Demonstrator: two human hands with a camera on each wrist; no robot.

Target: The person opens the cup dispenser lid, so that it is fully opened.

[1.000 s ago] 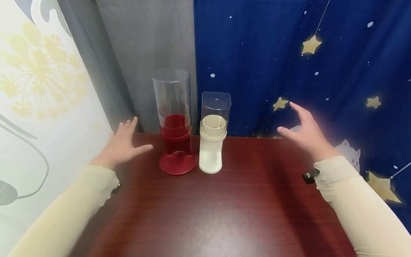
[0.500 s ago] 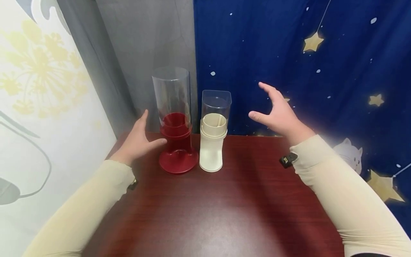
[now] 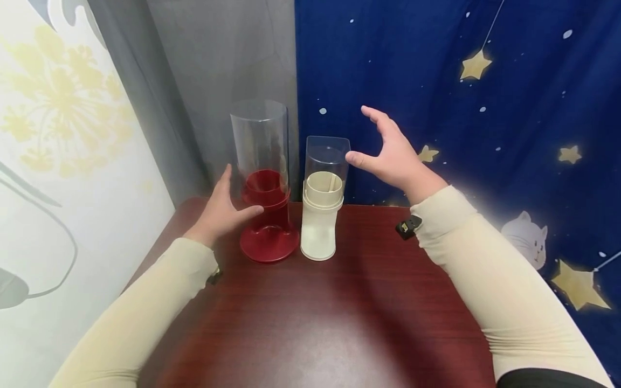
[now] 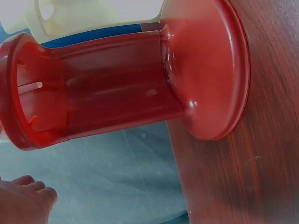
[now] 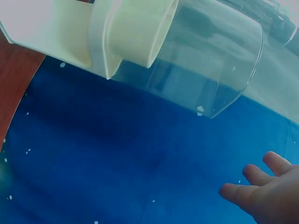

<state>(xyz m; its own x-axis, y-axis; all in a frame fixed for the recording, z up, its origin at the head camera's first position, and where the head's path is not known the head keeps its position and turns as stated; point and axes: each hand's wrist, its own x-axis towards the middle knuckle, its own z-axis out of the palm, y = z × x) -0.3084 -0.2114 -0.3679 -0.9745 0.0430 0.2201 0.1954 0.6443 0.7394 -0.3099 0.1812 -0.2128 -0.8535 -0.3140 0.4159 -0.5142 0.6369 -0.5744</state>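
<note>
A red stand [image 3: 269, 245] with a round foot and a tall clear tube [image 3: 259, 134] stands upright at the back of the table. Just right of it is a shorter cream stand [image 3: 318, 234] topped by a squarish clear tube [image 3: 328, 150]. My left hand [image 3: 220, 213] is at the red stand's left, fingers spread; its thumb overlaps the stand in the head view, contact unclear. To the right of the cream stand I hold my right hand [image 3: 395, 159] raised, thumb and fingers apart. The right wrist view shows these fingers [image 5: 257, 177] apart from the clear tube.
The dark red-brown table [image 3: 301, 318] extends toward me. Behind it hang a grey curtain [image 3: 223, 59] and a blue curtain [image 3: 412, 48] with stars. A white patterned surface [image 3: 73, 161] rises on the left.
Both hands have moved inward toward the two stands, the left to the right and the right to the left and upward. The stands have stayed in place.
</note>
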